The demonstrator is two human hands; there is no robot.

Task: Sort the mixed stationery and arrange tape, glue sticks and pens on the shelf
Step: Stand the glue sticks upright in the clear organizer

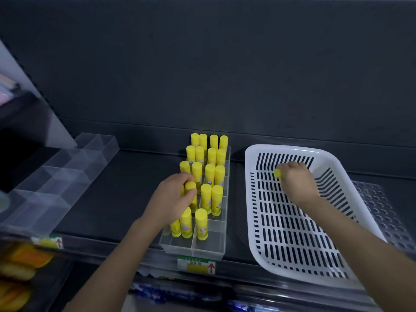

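The left hand [173, 197] is reached forward from 7 o'clock on a bare forearm. Its fingers and thumb are curled round the upper part of a yellow glue stick [190, 186], which is held upright in the left column of a clear divided tray [209, 248].

The right hand [295, 179] is extended from 5 o'clock into a white slotted basket [254, 167], knuckles up. Its fingers are closed round a second glue stick [277, 173], of which only the yellow end is shown, poking out at 9 o'clock of the fist. Whether this stick touches the basket floor cannot be told.

More standing glue sticks [210, 174] are ranged upright in the tray's compartments, in rows running toward 12 o'clock. The tray is set on a dark shelf [126, 181]. The basket is placed near it at 3 o'clock, with a strip of shelf showing between them.

At 9 o'clock of the tray, well apart, a clear compartmented organiser [67, 174] is seen. A green and yellow price label [197, 264] with a red arrow is fixed to the shelf edge at 6 o'clock of the tray.
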